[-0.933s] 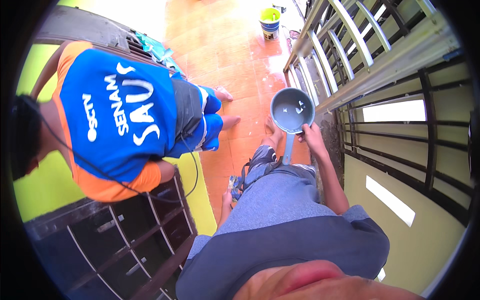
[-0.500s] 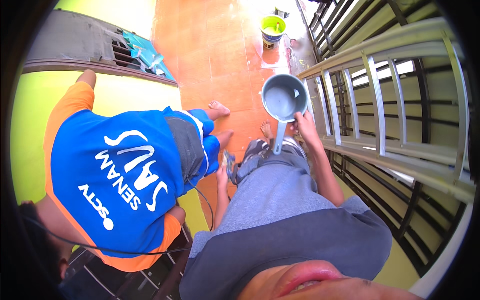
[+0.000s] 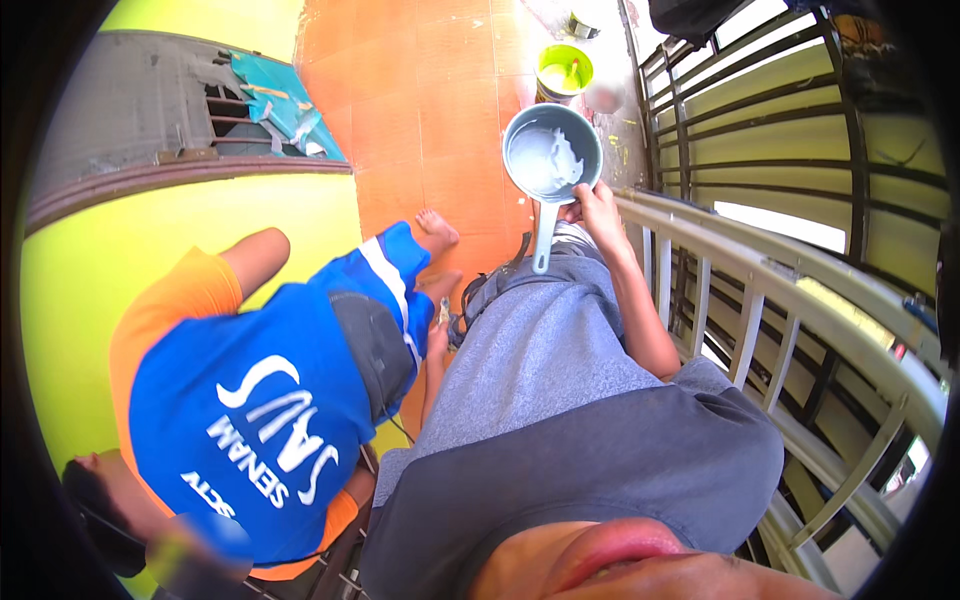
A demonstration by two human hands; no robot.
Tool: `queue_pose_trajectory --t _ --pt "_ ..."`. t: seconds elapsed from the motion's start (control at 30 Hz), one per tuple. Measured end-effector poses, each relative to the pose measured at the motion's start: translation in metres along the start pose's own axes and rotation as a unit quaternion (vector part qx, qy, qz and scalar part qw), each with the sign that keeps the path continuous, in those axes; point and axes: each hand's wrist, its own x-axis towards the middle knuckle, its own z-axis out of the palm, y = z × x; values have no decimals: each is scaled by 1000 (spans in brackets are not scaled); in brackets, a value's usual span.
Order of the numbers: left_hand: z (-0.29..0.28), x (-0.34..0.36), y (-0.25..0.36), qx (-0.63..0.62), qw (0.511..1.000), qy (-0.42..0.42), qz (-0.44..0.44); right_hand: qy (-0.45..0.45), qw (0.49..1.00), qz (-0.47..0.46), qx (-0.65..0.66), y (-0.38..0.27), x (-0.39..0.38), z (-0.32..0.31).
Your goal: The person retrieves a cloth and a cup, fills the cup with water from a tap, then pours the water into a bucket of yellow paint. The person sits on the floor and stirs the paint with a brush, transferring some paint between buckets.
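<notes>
Head view, dipper: a round grey plastic dipper with a long handle [image 3: 533, 165] is out in front of your waist, opening toward you, white patches inside, handle pointing back at your grey shirt [image 3: 560, 330].
Your right hand [image 3: 599, 214]: gripping the dipper's rim, just right of the handle.
Your left hand [image 3: 437, 342]: low beside your body, a small object at its fingers; you cannot tell whether they close on it.
Bucket: a lime-green-lined round bucket [image 3: 562, 91] stands beyond the dipper on the orange tiled floor [image 3: 385, 130].
Left side: a person in a blue shirt with orange sleeves [image 3: 270, 330] bends near the yellow-green wall [image 3: 95, 265].
Right side: a silver metal ladder [image 3: 700, 228] crosses before black metal bars [image 3: 855, 150].
</notes>
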Motion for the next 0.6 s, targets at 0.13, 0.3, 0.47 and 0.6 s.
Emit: queue_pose_trajectory --t 0.13,0.3,0.47,0.6 --pt "3 29 61 -28 998 -22 -49 -2 1000 -8 3 -30 82 12" --pt "-1 83 138 -79 994 -41 -56 16 998 1 -57 -83 182 28" --pt "-11 147 199 -110 991 -52 -65 15 999 8 -49 -126 269 49" --pt "-33 217 230 -99 986 -98 -87 35 998 -3 -44 -146 345 60"
